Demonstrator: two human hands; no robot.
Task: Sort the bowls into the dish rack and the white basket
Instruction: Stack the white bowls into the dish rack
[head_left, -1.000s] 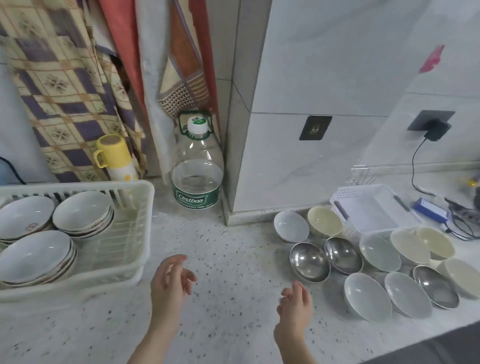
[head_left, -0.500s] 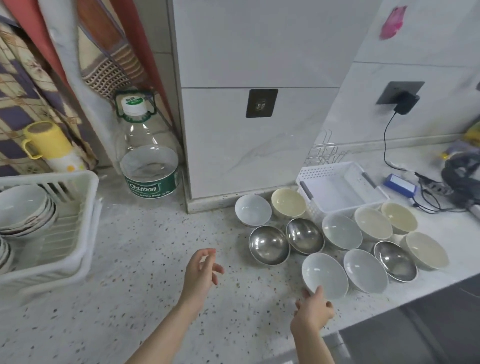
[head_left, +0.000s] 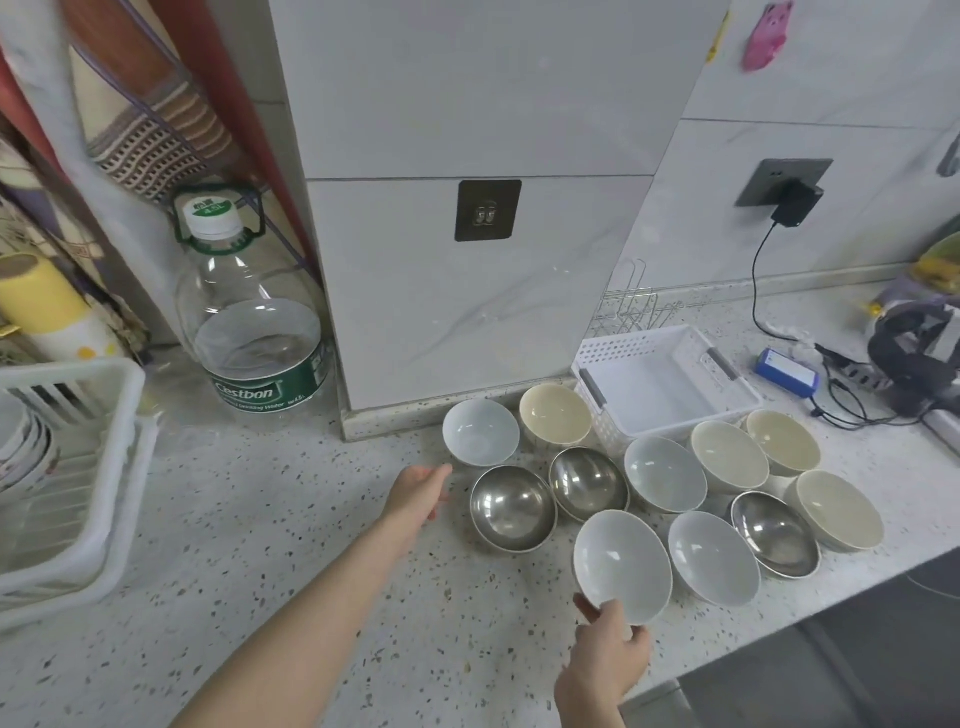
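The near white bowl is gripped at its front rim by the right hand, fingers curled under the edge and thumb on the rim, and the bowl is tilted up toward the camera. The left hand is stretched out over the speckled desk with fingers loosely extended, nothing held, its tips just beside a steel bowl and a small white bowl. The other bowls are clustered on the desk to the right: a second steel bowl, a third steel bowl, more white ones and several cream bowls. The white basket is seen behind the cluster, against the wall. The dish rack is found at the far left edge, stacked dishes partly visible inside. A large water bottle is stood between rack and bowls.
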